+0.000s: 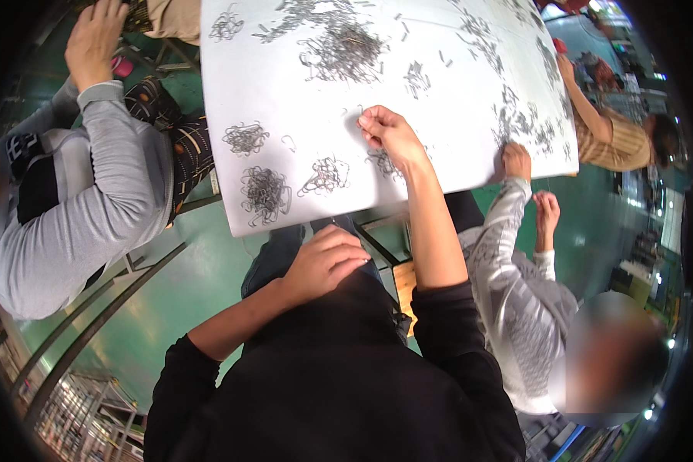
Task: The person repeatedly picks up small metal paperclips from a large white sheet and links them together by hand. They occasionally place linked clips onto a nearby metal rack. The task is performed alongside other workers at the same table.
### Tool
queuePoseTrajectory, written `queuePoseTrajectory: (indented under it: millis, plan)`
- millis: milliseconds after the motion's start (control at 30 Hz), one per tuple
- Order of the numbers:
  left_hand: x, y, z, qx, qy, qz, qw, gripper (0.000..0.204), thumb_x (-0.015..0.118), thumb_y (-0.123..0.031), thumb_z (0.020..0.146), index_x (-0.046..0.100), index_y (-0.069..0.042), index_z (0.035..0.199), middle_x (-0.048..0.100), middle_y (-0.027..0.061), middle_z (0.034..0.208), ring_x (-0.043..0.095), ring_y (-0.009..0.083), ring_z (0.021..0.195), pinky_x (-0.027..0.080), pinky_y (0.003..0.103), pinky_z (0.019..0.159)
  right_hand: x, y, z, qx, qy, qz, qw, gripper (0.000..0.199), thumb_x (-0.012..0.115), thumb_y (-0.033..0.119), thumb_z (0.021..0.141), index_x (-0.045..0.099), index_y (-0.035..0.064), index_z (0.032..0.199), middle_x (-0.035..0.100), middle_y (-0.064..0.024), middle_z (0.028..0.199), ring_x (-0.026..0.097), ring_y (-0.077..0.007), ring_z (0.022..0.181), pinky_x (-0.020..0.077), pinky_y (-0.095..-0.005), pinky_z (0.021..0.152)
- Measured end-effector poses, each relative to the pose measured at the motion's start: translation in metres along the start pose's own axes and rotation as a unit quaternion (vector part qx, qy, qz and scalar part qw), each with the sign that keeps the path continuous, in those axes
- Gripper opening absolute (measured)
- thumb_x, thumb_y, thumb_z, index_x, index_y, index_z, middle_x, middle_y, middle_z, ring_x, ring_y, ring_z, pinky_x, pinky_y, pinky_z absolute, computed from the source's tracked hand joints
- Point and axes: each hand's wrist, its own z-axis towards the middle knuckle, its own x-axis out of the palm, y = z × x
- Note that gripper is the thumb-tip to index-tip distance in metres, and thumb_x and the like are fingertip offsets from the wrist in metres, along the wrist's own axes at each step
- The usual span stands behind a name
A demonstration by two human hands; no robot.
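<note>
Over the white tabletop (300, 100), my right hand (393, 140) is closed in a pinch, with a thin dark wire piece just showing at its fingertips. Beneath its wrist lies a small pile of bent wire pieces (385, 163), partly hidden. My left hand (327, 262) is held above my lap, off the table edge, its fingers curled together; what they hold, if anything, is too small to name. Near the front edge lie curved wire hooks in a tangled heap (264, 195), a looser pile (325, 175) and another pile (245, 138). One single hook (288, 143) sits apart.
A big dark wire heap (346, 52) lies farther back, with scattered pieces (520, 119) to the right. A co-worker in grey (108, 185) sits at left; another's hand (517, 162) touches the table at right. A person in a striped top (616, 142) works beyond.
</note>
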Motion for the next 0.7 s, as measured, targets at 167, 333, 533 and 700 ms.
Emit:
queuePoseTrajectory:
  millis: [167, 333, 533, 700]
  plan:
    - [0.0, -0.001, -0.001, 0.032, 0.035, 0.016, 0.999, 0.01, 0.07, -0.003, 0.078, 0.07, -0.005, 0.088, 0.063, 0.0058, 0.089, 0.06, 0.0226, 0.083, 0.049, 0.032, 0.074, 0.014, -0.014, -0.125, -0.059, -0.058, 0.228, 0.97, 0.01, 0.064, 0.009, 0.09, 0.06, 0.0024, 0.096, 0.063, -0.0051, 0.079, 0.059, -0.012, 0.069, 0.0476, -0.023, 0.062]
    - [0.002, -0.001, -0.001, 0.049, 0.028, 0.005, 0.998, 0.01, 0.07, -0.003, 0.078, 0.069, -0.005, 0.088, 0.063, 0.0052, 0.087, 0.059, 0.0222, 0.081, 0.048, 0.033, 0.071, 0.052, -0.024, -0.22, -0.083, -0.135, 0.27, 0.95, 0.013, 0.065, 0.009, 0.09, 0.061, -0.0008, 0.097, 0.065, -0.0071, 0.085, 0.063, -0.0137, 0.074, 0.0492, -0.0242, 0.058]
    - [0.003, -0.008, -0.001, 0.068, 0.023, 0.008, 0.997, 0.011, 0.072, -0.003, 0.077, 0.069, -0.006, 0.088, 0.064, 0.0048, 0.086, 0.059, 0.0218, 0.079, 0.048, 0.033, 0.069, 0.087, -0.042, -0.256, -0.121, -0.225, 0.243, 0.936, 0.005, 0.068, 0.003, 0.085, 0.065, 0.0004, 0.088, 0.055, -0.0021, 0.101, 0.054, -0.0093, 0.088, 0.044, -0.0229, 0.078]
    - [0.009, -0.013, 0.001, 0.065, 0.032, -0.005, 0.997, 0.011, 0.073, -0.003, 0.077, 0.07, -0.006, 0.087, 0.064, 0.005, 0.086, 0.059, 0.0215, 0.078, 0.048, 0.032, 0.069, 0.084, -0.048, -0.251, -0.125, -0.266, 0.252, 0.922, 0.004, 0.068, 0.001, 0.085, 0.065, -0.0001, 0.088, 0.053, -0.0026, 0.104, 0.053, -0.0098, 0.091, 0.0433, -0.023, 0.08]
